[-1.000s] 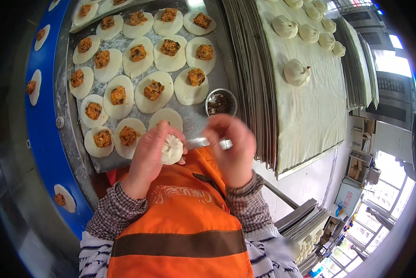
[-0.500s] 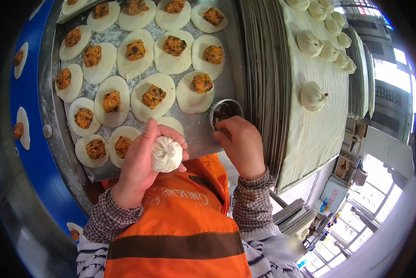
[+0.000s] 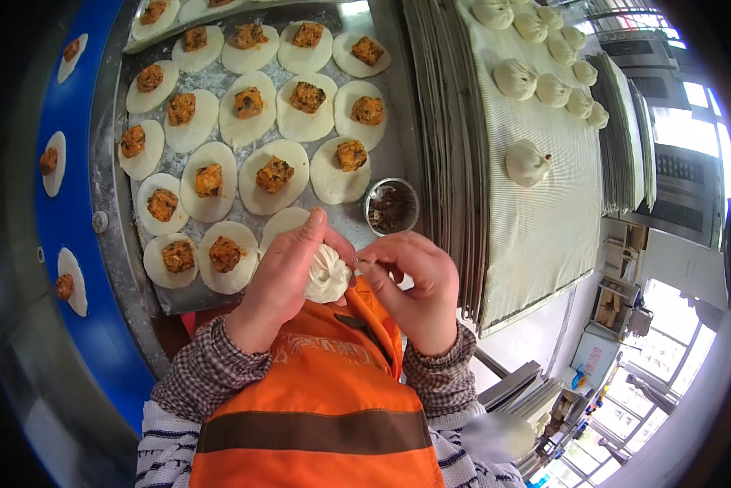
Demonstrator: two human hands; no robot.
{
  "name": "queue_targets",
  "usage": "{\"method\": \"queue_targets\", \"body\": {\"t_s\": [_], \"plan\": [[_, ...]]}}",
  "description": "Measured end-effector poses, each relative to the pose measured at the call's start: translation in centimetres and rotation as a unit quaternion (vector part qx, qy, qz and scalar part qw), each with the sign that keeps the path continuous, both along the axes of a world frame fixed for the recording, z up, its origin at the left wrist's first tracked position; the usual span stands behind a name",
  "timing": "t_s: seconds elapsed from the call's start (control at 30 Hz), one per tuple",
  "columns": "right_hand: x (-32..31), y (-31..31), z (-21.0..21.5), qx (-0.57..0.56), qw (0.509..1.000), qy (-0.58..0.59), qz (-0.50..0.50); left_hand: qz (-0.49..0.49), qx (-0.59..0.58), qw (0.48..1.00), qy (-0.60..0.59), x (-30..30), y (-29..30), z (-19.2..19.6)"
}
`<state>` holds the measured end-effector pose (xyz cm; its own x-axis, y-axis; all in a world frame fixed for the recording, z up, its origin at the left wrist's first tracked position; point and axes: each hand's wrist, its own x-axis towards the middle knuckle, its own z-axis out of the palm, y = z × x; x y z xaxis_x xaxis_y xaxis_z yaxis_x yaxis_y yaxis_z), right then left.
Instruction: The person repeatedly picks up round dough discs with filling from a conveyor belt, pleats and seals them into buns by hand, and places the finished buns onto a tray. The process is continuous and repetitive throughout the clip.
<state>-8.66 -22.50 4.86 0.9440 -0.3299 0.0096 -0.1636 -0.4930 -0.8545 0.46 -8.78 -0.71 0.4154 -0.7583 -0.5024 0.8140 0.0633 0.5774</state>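
Bun [image 3: 327,274] sits cupped in left hand [image 3: 282,281], just above the orange vest [image 3: 316,398] and at the near edge of the metal tray [image 3: 105,175]. Left fingers curled around it from the left/under side, thumb up along its top edge; pleated white top is visible, filling not visible. Right hand [image 3: 414,293] directly beside it on the right, thumb + forefinger pinched narrow at the bun's top rim, other fingers folded in; touching the dough, can't tell if anything else is between the fingertips. Tray holds rows of flat round dough wrappers [image 3: 208,181], each w/ a lump of orange-brown filling in the middle; one wrapper partly hidden behind left hand. Small round metal cup [image 3: 391,206] w/ dark contents stands at tray's right edge, just beyond right hand. Right of that, a stack of trays, top one lined w/ white cloth [image 3: 536,220], finished pleated buns [image 3: 528,161] in rows at the far end, one set apart nearer. Blue belt [image 3: 68,220] on the left carries more filled wrappers, well apart from both hands.
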Motion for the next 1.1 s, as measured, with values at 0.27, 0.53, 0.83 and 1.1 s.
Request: {"method": "queue_targets", "body": {"t_s": [0.27, 0.53, 0.83, 1.1], "plan": [[-2.2, 2.1, 1.8, -0.158, 0.975, -0.121, 0.095, 0.027, -0.024, 0.998, -0.053, -2.3, 1.2, 1.3], [-4.0, 3.9, 2.2, -0.222, 0.949, -0.187, 0.123, 0.022, -0.053, 0.995, -0.08, -4.0, 2.7, 2.4], [-6.9, 4.6, 4.3, -0.056, 0.99, -0.132, 0.015, 0.065, -0.136, 0.981, -0.125, -4.8, 2.5, 5.0], [-7.3, -0.2, 8.2, -0.113, 0.991, -0.05, 0.044, -0.009, -0.213, 0.967, -0.141, -5.5, -3.7, 7.7]]}}
